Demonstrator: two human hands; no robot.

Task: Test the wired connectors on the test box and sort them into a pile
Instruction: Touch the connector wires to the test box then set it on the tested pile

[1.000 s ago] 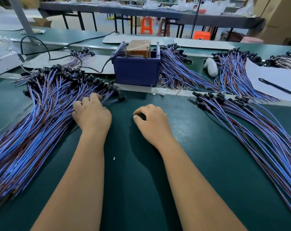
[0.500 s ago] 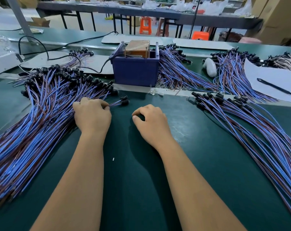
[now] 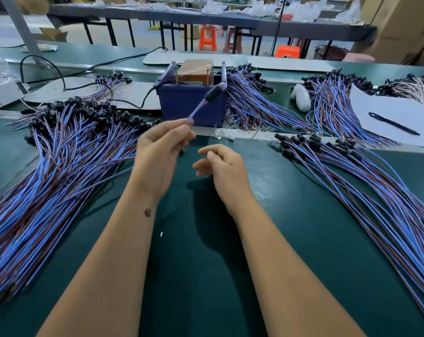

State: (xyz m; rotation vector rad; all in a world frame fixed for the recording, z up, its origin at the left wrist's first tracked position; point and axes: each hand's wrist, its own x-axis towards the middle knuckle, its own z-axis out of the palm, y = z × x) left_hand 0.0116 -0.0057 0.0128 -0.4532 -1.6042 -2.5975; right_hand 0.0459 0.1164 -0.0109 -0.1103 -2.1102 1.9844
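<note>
My left hand [image 3: 161, 152] is raised above the green table and pinches one blue-and-brown wired connector [image 3: 212, 94] by its wire; the black plug end points up toward the right rim of the blue test box [image 3: 181, 103]. My right hand [image 3: 222, 166] hovers just right of it, fingers loosely curled, holding nothing. A big pile of wired connectors [image 3: 60, 152] lies to the left. A second pile [image 3: 366, 186] fans out on the right.
More connector bundles [image 3: 252, 103] lie behind the box and at the back right [image 3: 327, 98]. A white sheet [image 3: 381, 113] with a black pen [image 3: 393, 124], a white object [image 3: 301, 97], a black cable [image 3: 60, 76] and the green table [image 3: 206, 263] are also here.
My left hand has lifted off the left pile with one connector and carried it up toward the box. My right hand has risen off the table and uncurled somewhat.
</note>
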